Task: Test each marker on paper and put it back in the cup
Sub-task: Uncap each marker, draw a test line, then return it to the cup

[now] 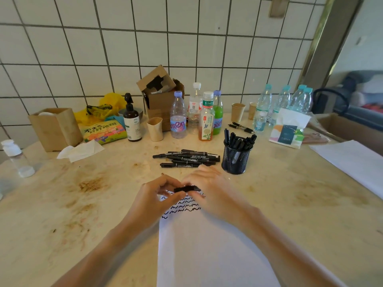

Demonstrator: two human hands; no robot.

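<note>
You hold one black marker (187, 188) level between both hands, just above the top of the paper (207, 241) with its rows of black squiggles. Your left hand (157, 195) pinches one end with curled fingers, and your right hand (209, 187) curls over the other (whether the cap is on is blurred). Behind, a pile of markers (186, 158) lies on the stained table (83, 204), just beside the black mesh cup (236, 160) holding more.

We are looking forward and down from a single head-worn wide-angle camera, sitting close over the table (290, 204) and facing the tiled wall (186, 48) behind it.
</note>
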